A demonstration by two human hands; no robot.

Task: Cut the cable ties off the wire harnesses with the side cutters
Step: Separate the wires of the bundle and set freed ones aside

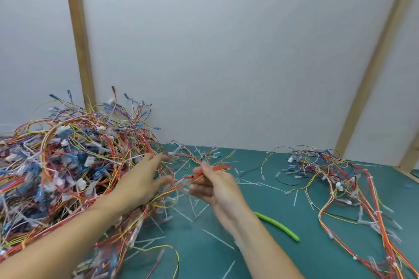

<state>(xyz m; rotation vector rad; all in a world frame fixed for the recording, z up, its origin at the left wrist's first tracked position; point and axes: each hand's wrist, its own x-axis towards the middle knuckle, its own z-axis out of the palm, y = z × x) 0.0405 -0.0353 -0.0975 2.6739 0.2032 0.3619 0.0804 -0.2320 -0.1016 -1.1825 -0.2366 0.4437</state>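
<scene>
Sorting stage: the person is drawing one red harness (204, 173) out of the big tangle, not cutting at this moment.
Right hand (217, 190): fingers curled, pinching the red wires of that harness just above the green mat (260, 263).
Left hand (140, 183): fingers spread and loose, reaching into the edge of the large pile (68, 165) on the left; it seems to grip nothing.
Side cutters (277, 225): lying on the mat just right of the right forearm, green handle showing, in neither hand.
Done so far: white cut ties (218, 239) litter the mat, and a smaller heap (340, 179) lies to the right, probably the finished harnesses.
Left to do: the left pile is far bigger, so I'd judge most of the job remains.
</scene>
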